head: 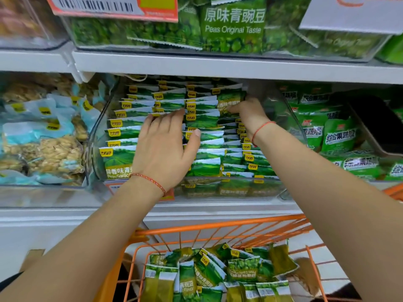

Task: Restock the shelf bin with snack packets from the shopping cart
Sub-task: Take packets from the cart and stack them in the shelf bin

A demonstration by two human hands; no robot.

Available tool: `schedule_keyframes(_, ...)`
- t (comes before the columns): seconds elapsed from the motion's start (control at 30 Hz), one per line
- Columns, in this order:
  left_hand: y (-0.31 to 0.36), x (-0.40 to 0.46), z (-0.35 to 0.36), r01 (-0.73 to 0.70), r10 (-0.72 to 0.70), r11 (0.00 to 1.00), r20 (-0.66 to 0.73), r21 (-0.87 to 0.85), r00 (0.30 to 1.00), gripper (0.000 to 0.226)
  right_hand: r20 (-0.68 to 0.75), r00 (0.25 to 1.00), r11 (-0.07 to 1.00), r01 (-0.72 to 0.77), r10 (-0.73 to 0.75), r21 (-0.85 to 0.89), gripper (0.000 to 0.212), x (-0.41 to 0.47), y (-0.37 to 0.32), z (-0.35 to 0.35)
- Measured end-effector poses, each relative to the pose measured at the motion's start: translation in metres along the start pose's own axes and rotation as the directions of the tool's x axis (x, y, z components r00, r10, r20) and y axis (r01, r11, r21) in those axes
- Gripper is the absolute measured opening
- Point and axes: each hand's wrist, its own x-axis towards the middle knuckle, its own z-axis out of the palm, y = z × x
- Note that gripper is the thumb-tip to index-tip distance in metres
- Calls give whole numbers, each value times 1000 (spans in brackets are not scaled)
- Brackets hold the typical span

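Clear shelf bin [98, 136]: middle shelf, centre; holds upright rows of green pea packets [202, 118], packed close from front to back. Nearly full, by the look of it.

Left hand [162, 149]: fingers straight and spread, palm laid flat on the rows left of centre, pressing them back or steadying them.

Right hand [248, 112]: at the back right of the bin, grip pinching one packet [230, 101] by its lower edge, the packet upright and tipped slightly, above the right-hand row. It is not yet seated.

Shopping cart [218, 227]: orange wire, directly below the shelf; a loose heap of spare packets [218, 273] lies in it, so more stock remains to be moved.

Neighbouring bins: pale blue packets [43, 118] on the left, other green packets [338, 136] on the right, original-taste peas [234, 22] on the shelf above.

Risks, as judged:
- Rows are tight; forcing the held packet in could buckle or crease it, or lift its neighbours out of line.
- If the left palm lifts off too early, the leaning rows may spring forward and spill over the low front lip into the cart or onto the floor.
- The right wrist works close under the upper shelf; a knock there could loosen the pinch and drop the packet behind the rows.
- Overfilling would leave packets standing proud and likely to slide out.
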Motion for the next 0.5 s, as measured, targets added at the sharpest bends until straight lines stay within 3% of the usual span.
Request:
schedule_keyframes(0.13,0,0,0,0,0,1000,-6,5,1000,59,36,999,999,-40,39,4,56,-3,6,2)
schedule_keyframes(0.5,0,0,3,-1,1,1000,-27,-8,1000,61,0,993,981,120,-122,-150,69,-11,19,9)
